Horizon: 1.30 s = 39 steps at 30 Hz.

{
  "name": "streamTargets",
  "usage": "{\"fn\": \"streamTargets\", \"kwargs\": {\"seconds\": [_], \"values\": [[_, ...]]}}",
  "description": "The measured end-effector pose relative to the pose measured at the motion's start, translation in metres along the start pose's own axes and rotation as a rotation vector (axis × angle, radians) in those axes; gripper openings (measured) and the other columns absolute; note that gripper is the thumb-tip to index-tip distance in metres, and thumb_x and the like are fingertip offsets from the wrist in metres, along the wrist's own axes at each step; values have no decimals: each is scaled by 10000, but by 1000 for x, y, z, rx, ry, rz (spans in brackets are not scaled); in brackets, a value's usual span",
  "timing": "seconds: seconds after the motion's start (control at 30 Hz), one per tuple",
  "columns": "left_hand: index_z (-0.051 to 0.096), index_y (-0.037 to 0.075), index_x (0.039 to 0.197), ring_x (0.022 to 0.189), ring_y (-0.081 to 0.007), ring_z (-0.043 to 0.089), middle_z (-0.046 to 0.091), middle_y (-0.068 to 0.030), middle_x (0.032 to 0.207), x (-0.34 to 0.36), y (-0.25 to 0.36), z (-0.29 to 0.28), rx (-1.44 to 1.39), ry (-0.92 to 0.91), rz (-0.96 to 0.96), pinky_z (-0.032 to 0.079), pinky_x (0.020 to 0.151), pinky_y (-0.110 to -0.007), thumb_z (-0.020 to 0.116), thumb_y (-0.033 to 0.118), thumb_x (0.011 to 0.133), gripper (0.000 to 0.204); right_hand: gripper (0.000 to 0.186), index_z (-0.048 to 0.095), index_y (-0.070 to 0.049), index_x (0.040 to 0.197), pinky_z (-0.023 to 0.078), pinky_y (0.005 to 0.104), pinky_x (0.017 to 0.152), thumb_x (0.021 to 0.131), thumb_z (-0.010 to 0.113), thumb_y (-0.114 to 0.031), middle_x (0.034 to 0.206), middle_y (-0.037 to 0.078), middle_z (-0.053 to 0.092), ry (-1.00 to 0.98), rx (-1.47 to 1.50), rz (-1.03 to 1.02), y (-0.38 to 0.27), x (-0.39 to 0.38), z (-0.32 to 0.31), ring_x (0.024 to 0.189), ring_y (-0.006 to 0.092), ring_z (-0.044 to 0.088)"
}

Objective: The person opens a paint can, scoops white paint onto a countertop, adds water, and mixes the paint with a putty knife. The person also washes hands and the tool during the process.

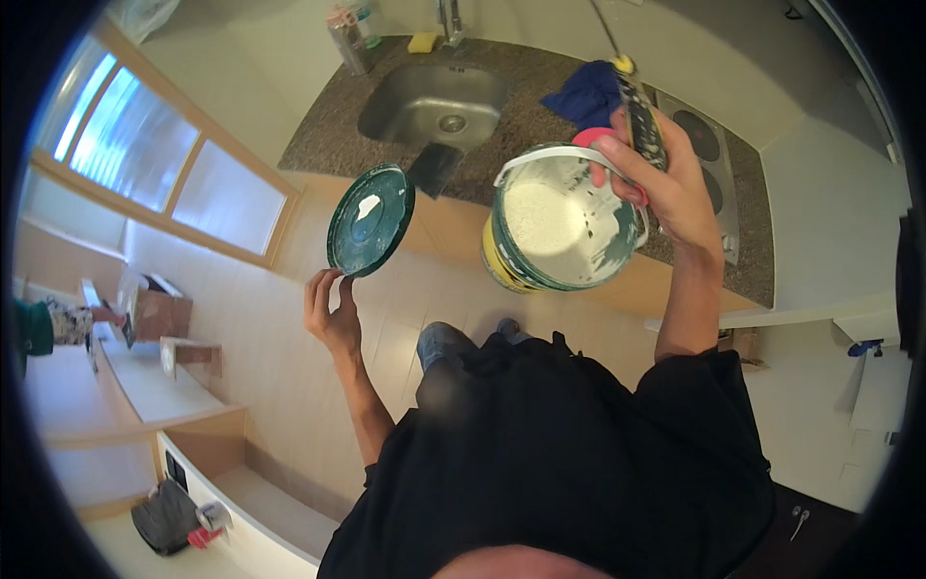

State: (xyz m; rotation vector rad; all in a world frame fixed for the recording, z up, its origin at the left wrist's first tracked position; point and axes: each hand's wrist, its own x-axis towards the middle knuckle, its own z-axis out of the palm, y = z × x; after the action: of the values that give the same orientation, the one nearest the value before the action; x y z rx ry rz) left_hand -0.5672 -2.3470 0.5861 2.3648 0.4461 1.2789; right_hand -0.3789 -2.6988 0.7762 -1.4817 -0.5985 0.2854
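My left hand (333, 311) pinches the lower edge of a round green lid (376, 227), which is tilted up and has white smears on it. My right hand (683, 188) is closed around the black-and-yellow, paint-spattered handle of a tool (640, 121), and a thin rod rises beyond it. The white bail of a bucket (511, 253) passes under that hand, and something pink (596, 136) shows beside the fingers. Green and yellow outside, the bucket hangs tilted by the counter with a whitish paste (548, 217) inside. Whether the right fingers also grip the bail is hard to see.
The brown stone counter (313, 145) holds a steel sink (386, 111), a yellow sponge (422, 42), a blue cloth (584, 95) and a cooktop (730, 207). A wood-framed glass door (227, 193) stands left. Another person's hand (108, 317) is at far left.
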Motion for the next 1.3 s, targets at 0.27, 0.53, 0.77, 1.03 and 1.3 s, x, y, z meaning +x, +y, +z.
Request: {"fn": "streamTargets", "kwargs": {"seconds": [0.27,0.53,0.77,1.03,1.3], "values": [[705,31,940,890,-259,681,698,-90,964,78,-60,47,-165,-87,127,547,788,-368,775,-90,729,253,410,570,19,1212,456,229,556,935,699,-255,811,54,643,122,-297,87,20,64,44,699,74,635],[700,18,955,905,-272,680,696,-104,970,117,-106,59,-385,-178,354,545,802,-381,778,-82,738,252,419,564,37,1154,505,309,596,932,690,-295,817,126,683,364,-552,9,48,33,97,726,163,703],[697,1,946,900,-267,677,695,-109,962,123,-131,110,-604,-169,503,538,805,-375,780,-56,752,218,456,548,41,1158,502,343,631,929,690,-327,815,131,704,397,-604,-7,125,23,145,710,183,687],[709,-2,914,832,-221,685,698,-95,940,153,-97,267,-842,-268,641,549,711,-334,802,2,756,184,619,489,39,1348,521,320,785,929,715,-356,1085,146,668,799,-690,-52,222,19,93,929,175,656],[676,38,848,779,-246,692,669,-66,878,123,-44,451,-713,-435,976,551,654,-357,822,124,757,192,608,520,39,1249,496,479,943,893,688,-423,1141,304,647,968,-1210,288,337,58,-39,1050,458,639]]}}
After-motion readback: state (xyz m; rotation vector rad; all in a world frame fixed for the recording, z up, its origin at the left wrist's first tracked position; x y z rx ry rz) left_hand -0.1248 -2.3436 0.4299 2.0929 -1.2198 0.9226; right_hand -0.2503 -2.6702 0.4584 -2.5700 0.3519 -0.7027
